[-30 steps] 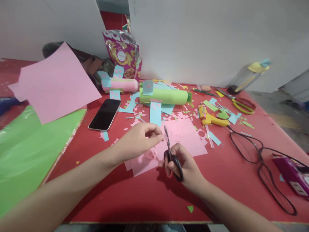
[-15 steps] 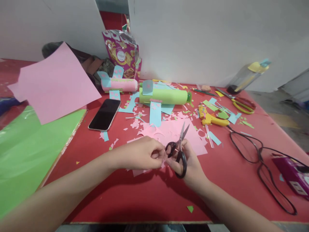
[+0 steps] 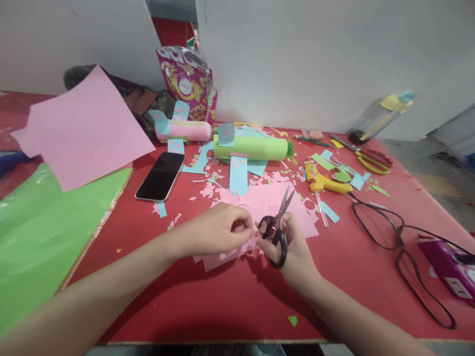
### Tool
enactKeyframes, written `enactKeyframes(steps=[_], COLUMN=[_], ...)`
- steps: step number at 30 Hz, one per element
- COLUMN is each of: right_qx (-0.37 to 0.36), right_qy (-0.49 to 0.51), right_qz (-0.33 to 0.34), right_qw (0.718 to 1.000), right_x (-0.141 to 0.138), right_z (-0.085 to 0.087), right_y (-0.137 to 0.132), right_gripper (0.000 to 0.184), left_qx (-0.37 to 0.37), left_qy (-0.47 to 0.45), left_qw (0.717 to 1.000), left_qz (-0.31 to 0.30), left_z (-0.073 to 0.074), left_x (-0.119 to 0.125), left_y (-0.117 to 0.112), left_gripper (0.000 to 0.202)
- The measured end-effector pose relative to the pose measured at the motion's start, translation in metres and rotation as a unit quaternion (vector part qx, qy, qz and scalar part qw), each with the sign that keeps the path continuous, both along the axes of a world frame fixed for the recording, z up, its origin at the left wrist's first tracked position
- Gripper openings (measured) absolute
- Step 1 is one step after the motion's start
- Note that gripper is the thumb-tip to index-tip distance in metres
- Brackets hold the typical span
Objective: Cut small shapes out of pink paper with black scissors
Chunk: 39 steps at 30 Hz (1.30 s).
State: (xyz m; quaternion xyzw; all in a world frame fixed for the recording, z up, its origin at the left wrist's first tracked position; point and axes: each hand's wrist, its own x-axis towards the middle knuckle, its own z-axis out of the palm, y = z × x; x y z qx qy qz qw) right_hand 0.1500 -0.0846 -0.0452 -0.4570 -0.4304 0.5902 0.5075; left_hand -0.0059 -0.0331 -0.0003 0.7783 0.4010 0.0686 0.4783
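My right hand (image 3: pixel 291 249) holds the black-handled scissors (image 3: pixel 279 221), fingers curled around the handles, the blades parted slightly and pointing toward the green tube (image 3: pixel 252 148). My left hand (image 3: pixel 218 227) is curled, thumb and forefinger almost meeting beside a pink scrap (image 3: pixel 254 242); I cannot tell whether they pinch it. The scrap sits between my two hands, on my side of the green tube.

I judge it to be nearly weightless, limp and easily creased or torn, best taken by its edge between fingertips. The scissors should feel rigid and light, the plastic loops the place to hold them, away from the metal blades.

Below my hands, nearer me than the green tube, lies a flat pink sheet (image 3: pixel 299 207), matte and straight-edged. The green tube itself is round, paper-smooth, with flat blue fins (image 3: pixel 238 178). Left of it are a pink tube (image 3: pixel 189 131) and a glossy phone (image 3: pixel 161 176); to its right, a yellow glue gun (image 3: pixel 330 185). The surface (image 3: pixel 178 306) is smooth and red.
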Motion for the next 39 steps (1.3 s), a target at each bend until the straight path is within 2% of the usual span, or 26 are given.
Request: enactKeyframes(steps=[5,11,19,22,27,39], right_qx=[0.011,0.004,-0.034,-0.036,-0.054,-0.063], right_qy=[0.001,-0.015,0.038,0.042,0.046,0.046], right_qz=[-0.046,-0.04,0.12,0.164,0.203,0.201], right_qw=[0.999,0.999,0.991,0.985,0.977,0.977], right_x=[0.001,0.001,-0.001,-0.001,0.0,0.001], right_z=[-0.002,0.001,0.004,0.006,0.008,0.01], right_y=[0.0,-0.001,-0.003,-0.004,-0.005,-0.005], right_gripper=[0.031,0.032,0.035,0.039,0.045,0.045], left_qx=[-0.014,0.021,0.09,0.118,0.133,0.136], left_qy=[-0.006,-0.014,-0.049,-0.044,-0.041,-0.017], left_qw=[0.999,0.999,0.983,0.975,0.977,0.983], left_qz=[-0.04,0.03,0.154,0.181,0.162,0.122], left_z=[-0.002,-0.004,0.008,0.009,0.009,0.013], left_x=[0.003,0.006,-0.004,-0.006,-0.005,-0.003], left_y=[-0.002,-0.001,0.006,0.006,0.004,0.003], left_gripper=[0.019,0.018,0.018,0.018,0.018,0.017])
